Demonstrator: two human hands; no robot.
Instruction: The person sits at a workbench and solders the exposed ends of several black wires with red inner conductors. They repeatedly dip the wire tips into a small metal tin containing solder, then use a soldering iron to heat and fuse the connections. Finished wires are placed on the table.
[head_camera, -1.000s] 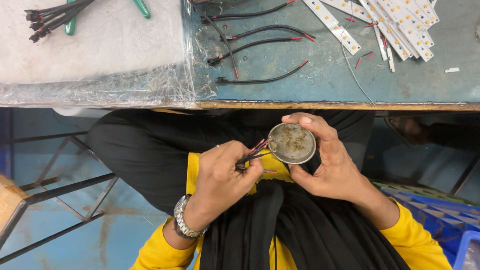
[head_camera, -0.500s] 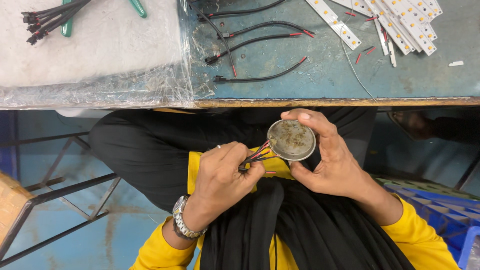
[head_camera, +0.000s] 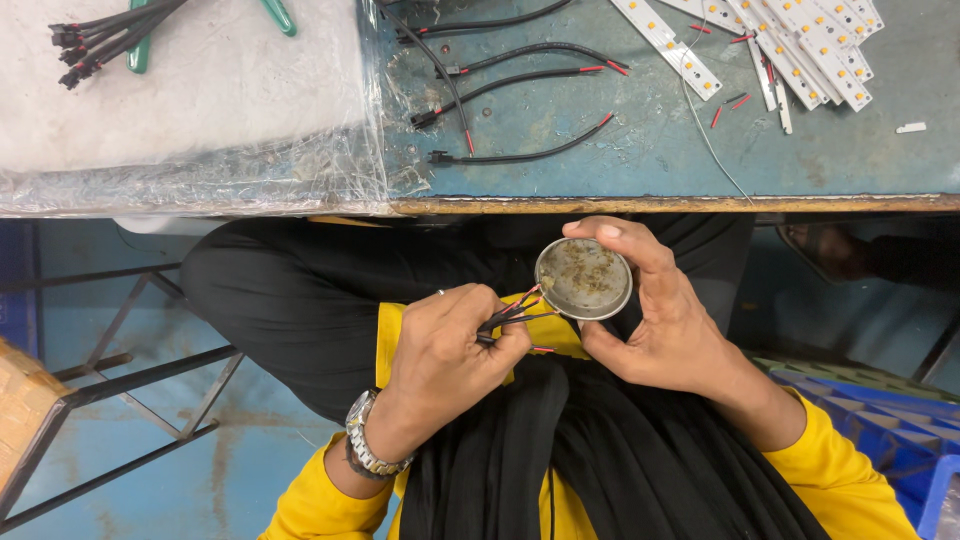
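The left hand (head_camera: 445, 350) is curled nearly closed, thumb and fingertips pinching a small bundle of black leads with red stripped ends (head_camera: 512, 315); the red tips splay out toward the right and touch or nearly touch the rim of a shallow round metal tin (head_camera: 583, 278). A ring sits on one finger and a metal wristwatch (head_camera: 368, 448) wraps the wrist, just above a yellow sleeve (head_camera: 320, 500). The right hand (head_camera: 665, 320) is half open and cupped around the tin, index finger arched over its top edge and thumb pressed against its lower edge, so the tin is held tilted with its open face toward the camera. The inside of the tin is coated with a dull yellowish-brown paste. Both hands sit over the lap, which is covered by black cloth (head_camera: 520, 460), just below the worn wooden edge of the blue-green workbench (head_camera: 620, 150). On the bench, well apart from the hands, lie several more black leads with red ends (head_camera: 520, 80), a fan of white LED strips (head_camera: 790, 40) at the upper right, and a sheet of clear plastic over white padding (head_camera: 200, 110) at the left, with a bunch of black cables (head_camera: 100, 35) and green-handled pliers (head_camera: 140, 50) on it. A blue crate (head_camera: 890, 430) stands at the lower right, a metal frame (head_camera: 130, 400) at the lower left
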